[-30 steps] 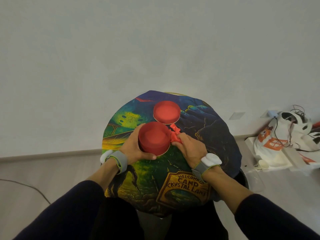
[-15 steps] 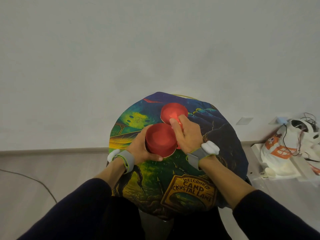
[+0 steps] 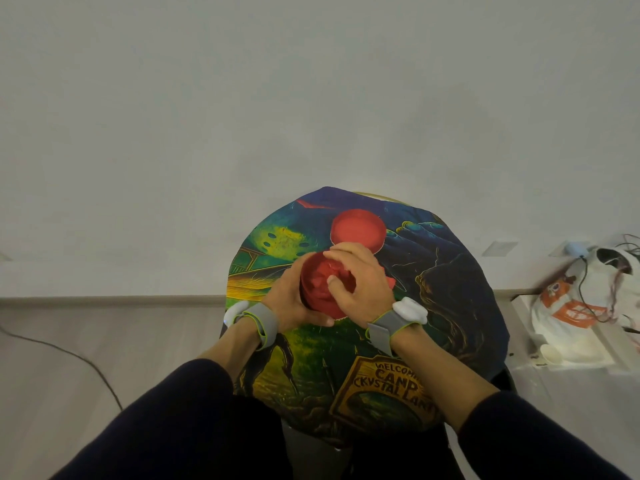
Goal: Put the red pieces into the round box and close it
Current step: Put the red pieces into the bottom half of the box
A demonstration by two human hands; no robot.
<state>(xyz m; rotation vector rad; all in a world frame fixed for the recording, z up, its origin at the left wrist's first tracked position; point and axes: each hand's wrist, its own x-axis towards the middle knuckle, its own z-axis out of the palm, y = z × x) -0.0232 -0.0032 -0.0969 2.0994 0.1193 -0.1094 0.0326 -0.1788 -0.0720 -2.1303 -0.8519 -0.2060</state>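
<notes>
The round red box (image 3: 317,296) stands on a small round table covered by a colourful printed cloth (image 3: 433,306). My left hand (image 3: 291,303) grips the box's left wall. My right hand (image 3: 360,285) lies over the box's opening, fingers curled down onto red pieces (image 3: 323,277) that show inside. Whether its fingers still hold a piece is hidden. Another bit of red (image 3: 391,282) peeks out on the cloth just right of this hand. The red lid (image 3: 358,228) lies flat on the cloth right behind the box.
A white plastic bag with orange print (image 3: 571,306) and tangled cables lies on the floor to the right. A dark cable (image 3: 69,355) runs across the floor on the left. A plain wall stands behind the table.
My right hand has moved from the table at the box's right side, up over the box and down onto its opening. Red pieces now show inside. My left hand kept its grip.
</notes>
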